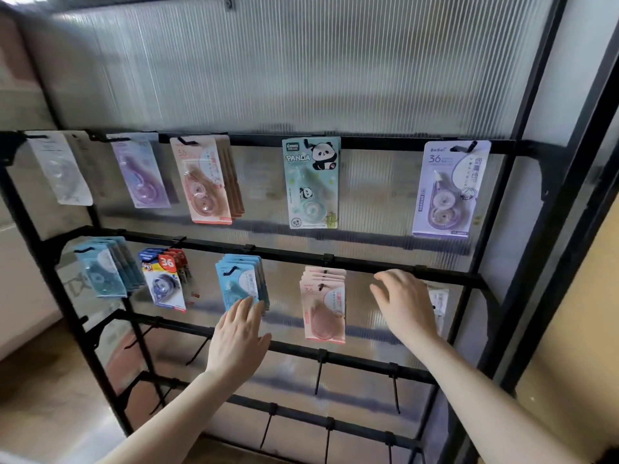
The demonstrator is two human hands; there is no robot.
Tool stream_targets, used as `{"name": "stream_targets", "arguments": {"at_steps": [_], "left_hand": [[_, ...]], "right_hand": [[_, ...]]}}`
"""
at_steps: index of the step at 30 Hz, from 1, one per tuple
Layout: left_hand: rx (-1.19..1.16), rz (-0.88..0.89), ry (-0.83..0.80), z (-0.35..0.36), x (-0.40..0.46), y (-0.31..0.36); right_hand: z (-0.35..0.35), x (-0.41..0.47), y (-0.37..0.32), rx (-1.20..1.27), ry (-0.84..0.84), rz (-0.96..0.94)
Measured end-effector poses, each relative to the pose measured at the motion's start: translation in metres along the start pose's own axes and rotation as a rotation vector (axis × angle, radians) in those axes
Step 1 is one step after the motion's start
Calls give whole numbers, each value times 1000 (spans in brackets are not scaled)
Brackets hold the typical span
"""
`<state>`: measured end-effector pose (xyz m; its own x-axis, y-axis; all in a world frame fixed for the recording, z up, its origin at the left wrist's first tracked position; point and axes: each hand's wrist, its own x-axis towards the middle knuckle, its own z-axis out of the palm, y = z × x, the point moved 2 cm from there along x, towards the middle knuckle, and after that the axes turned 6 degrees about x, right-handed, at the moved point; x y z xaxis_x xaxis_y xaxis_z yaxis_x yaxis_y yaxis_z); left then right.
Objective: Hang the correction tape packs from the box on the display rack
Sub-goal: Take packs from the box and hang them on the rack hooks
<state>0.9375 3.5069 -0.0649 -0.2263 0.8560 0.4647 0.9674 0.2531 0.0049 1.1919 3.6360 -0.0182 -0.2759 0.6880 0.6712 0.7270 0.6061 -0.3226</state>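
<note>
A black display rack (pixel 351 262) fills the view, with correction tape packs hanging on its upper two rails. The top rail carries a panda pack (pixel 311 182) and a lilac pack (pixel 449 189). On the second rail hang a light blue stack (pixel 239 279) and a pink stack (pixel 323 306). My left hand (pixel 237 339) reaches up with straight fingers, its tips at the lower edge of the light blue stack. My right hand (pixel 405 303) is spread open in front of a white pack (pixel 438 304) at the right end of that rail, mostly hiding it. The box is out of view.
Further packs hang left: white (pixel 60 169), purple (pixel 140 175), salmon (pixel 204 182), teal (pixel 104 269) and a red and blue stack (pixel 165 279). The lower two rails carry bare black hooks (pixel 320 373). Ribbed translucent panels back the rack. A wooden floor lies at lower left.
</note>
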Motion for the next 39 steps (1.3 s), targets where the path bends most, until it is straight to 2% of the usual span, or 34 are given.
{"name": "stream_targets", "arguments": {"at_steps": [5,10,17,20,25,32,36,39], "left_hand": [[46,-18,21,-11,-17,-24],[45,-70,6,-16,-31,-57],[35,-125,-34,-14,-40,-106],[-50,-176,-28,-9,-44,-131],[-62,-172,-66,12,-49,-178],[-16,-62,-120,42,-51,-234],[-19,-52,-124,63,-57,-260],[-62,-57,-189,71,-61,-267]], "right_hand": [[34,-8,-36,127,-129,-18],[51,-14,-85,38,-100,-160],[86,-18,-137,-22,-95,-203],[111,-24,-155,-28,-117,-200],[151,-33,-186,-37,-195,-178],[206,-55,-214,-104,-276,-92],[231,-70,-220,-151,-290,-60],[246,-82,-223,-167,-300,-41]]}}
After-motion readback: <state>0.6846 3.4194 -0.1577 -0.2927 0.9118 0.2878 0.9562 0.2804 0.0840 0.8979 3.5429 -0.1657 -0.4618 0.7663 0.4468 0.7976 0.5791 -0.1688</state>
